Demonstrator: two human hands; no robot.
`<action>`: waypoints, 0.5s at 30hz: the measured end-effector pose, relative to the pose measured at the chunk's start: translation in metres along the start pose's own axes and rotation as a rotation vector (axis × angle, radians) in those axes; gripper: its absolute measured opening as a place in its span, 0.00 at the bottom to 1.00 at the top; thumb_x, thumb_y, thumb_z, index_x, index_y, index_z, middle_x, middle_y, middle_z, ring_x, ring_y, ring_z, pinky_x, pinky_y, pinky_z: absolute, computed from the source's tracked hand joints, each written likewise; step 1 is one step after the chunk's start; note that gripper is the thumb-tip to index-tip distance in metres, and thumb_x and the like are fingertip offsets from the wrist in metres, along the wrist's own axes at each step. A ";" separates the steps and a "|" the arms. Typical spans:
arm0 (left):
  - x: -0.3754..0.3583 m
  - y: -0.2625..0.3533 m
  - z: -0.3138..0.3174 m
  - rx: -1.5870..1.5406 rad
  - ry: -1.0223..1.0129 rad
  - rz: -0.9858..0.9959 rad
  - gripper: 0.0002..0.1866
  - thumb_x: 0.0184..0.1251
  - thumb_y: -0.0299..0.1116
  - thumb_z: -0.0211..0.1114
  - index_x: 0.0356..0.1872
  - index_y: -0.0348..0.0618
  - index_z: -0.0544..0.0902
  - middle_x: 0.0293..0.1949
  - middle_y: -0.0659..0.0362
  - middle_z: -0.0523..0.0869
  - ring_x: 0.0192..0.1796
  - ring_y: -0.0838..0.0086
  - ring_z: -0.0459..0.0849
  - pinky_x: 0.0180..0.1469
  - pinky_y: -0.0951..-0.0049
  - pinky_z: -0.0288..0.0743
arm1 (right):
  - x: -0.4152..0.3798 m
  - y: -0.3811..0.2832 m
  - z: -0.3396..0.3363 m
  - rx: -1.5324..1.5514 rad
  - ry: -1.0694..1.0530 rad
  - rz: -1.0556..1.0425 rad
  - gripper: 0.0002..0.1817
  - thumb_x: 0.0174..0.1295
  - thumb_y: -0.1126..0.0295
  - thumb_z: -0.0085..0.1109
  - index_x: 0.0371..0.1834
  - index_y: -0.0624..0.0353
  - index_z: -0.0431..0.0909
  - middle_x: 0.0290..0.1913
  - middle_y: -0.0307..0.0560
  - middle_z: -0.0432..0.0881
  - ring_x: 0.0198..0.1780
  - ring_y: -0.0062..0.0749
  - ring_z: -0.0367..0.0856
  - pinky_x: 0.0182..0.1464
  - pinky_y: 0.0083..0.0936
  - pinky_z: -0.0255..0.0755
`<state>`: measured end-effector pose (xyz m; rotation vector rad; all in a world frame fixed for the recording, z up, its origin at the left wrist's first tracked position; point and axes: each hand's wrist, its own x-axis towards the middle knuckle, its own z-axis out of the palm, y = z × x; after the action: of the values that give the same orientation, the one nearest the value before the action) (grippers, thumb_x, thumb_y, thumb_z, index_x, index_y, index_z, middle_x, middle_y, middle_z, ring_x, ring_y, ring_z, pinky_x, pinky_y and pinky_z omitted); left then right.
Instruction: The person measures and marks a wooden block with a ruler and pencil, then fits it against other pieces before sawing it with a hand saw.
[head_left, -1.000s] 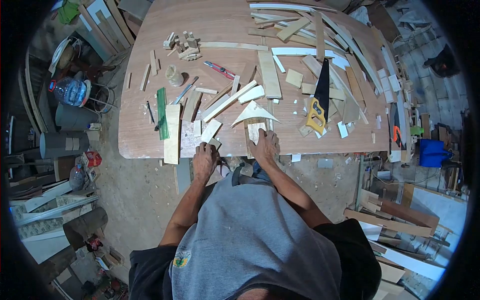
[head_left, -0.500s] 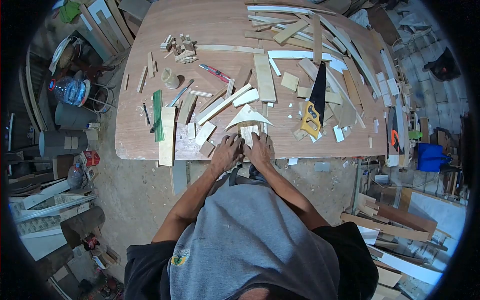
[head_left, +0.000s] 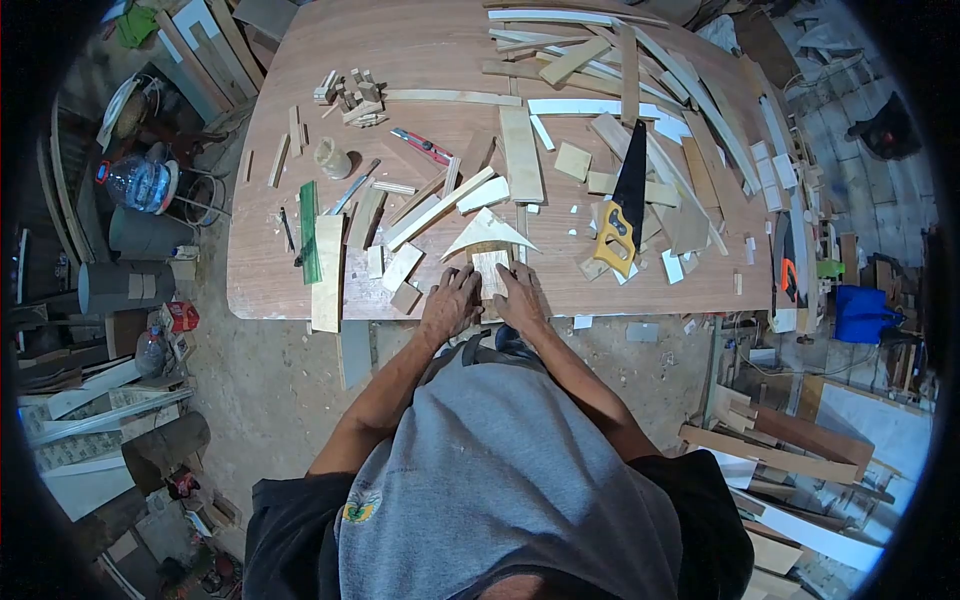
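At the middle of the worktop's [head_left: 590,295] near edge, a small pale wooden block [head_left: 491,275] is flanked by both hands. Its right side is held by the right hand [head_left: 522,297]; the left hand [head_left: 451,304] is placed with bent fingers at its left side, though whether anything is gripped there cannot be told. Just beyond the block, a curved triangular wood piece [head_left: 487,232] is seen. Toward the right edge, a yellow-handled handsaw [head_left: 627,195] is laid over wood offcuts [head_left: 690,228].

small block [head_left: 491,265]: pale wood, maybe rough | table [head_left: 400,45]: smooth wood | saw handle [head_left: 613,217]: plastic | green strip [head_left: 308,225]: glossy plastic | garment [head_left: 490,450]: matt cloth
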<state>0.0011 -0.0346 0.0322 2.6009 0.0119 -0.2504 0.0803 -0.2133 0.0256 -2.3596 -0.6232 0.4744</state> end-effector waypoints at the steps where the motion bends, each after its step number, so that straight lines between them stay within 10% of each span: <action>1: 0.000 0.000 0.000 -0.002 0.008 -0.001 0.39 0.57 0.42 0.75 0.69 0.45 0.71 0.73 0.53 0.68 0.71 0.49 0.68 0.60 0.46 0.78 | 0.000 0.001 -0.001 -0.015 -0.006 -0.030 0.36 0.55 0.74 0.68 0.71 0.64 0.71 0.70 0.69 0.65 0.72 0.65 0.64 0.74 0.43 0.63; 15: -0.001 0.001 0.000 -0.018 0.033 -0.007 0.38 0.57 0.38 0.76 0.69 0.43 0.69 0.74 0.54 0.68 0.70 0.49 0.70 0.60 0.48 0.80 | 0.005 0.020 0.000 0.073 0.025 -0.100 0.32 0.57 0.77 0.64 0.68 0.66 0.71 0.67 0.65 0.72 0.71 0.60 0.67 0.74 0.41 0.63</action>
<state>-0.0002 -0.0357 0.0331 2.5877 0.0349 -0.2090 0.0906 -0.2242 0.0121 -2.2509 -0.6970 0.4148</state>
